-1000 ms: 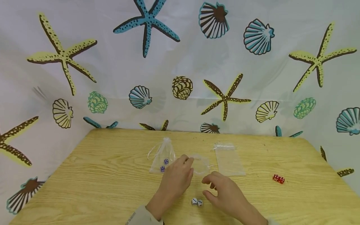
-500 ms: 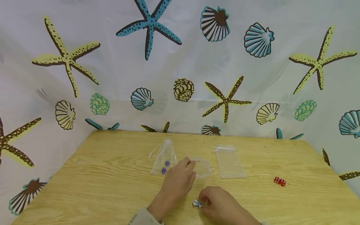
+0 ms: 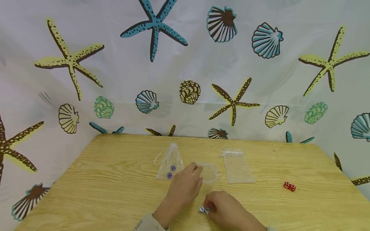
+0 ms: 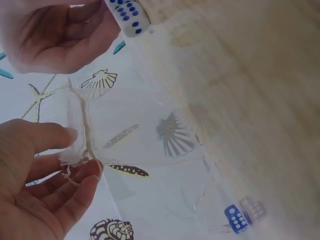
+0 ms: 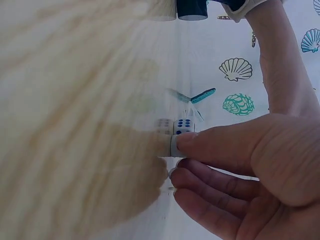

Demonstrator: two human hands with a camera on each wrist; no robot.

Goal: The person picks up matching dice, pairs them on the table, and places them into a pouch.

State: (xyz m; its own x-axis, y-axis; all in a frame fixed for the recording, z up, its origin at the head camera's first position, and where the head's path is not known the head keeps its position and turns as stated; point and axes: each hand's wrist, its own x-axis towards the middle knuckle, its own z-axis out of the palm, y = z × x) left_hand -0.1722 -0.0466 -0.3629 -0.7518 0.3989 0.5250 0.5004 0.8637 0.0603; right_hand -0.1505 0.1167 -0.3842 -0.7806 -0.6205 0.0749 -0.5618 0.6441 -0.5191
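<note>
My left hand [image 3: 185,183] pinches the drawstring mouth of a sheer white organza bag [image 3: 210,175], which lies on the table. In the left wrist view the thumb and fingers of the left hand [image 4: 45,180] hold the bag's edge and cord. My right hand [image 3: 226,208] is down on the table, pinching a white die [image 3: 207,210] with blue pips between thumb and fingers. Another white die [image 3: 201,209] sits right beside it on the left. The right wrist view shows the thumb of the right hand [image 5: 235,170] against the pinched die [image 5: 176,146].
Left of the hands lies a second organza bag [image 3: 164,168], gathered at its top, with purple-blue dice [image 3: 172,167] in it. A flat organza bag [image 3: 238,168] lies behind the right hand. Red dice [image 3: 289,186] rest farther right. A shell-printed curtain [image 3: 162,77] rises behind the table.
My right hand has come down from beside the bag to the white dice and taken hold of the right one, which is now tilted. The left hand keeps its place at the bag.
</note>
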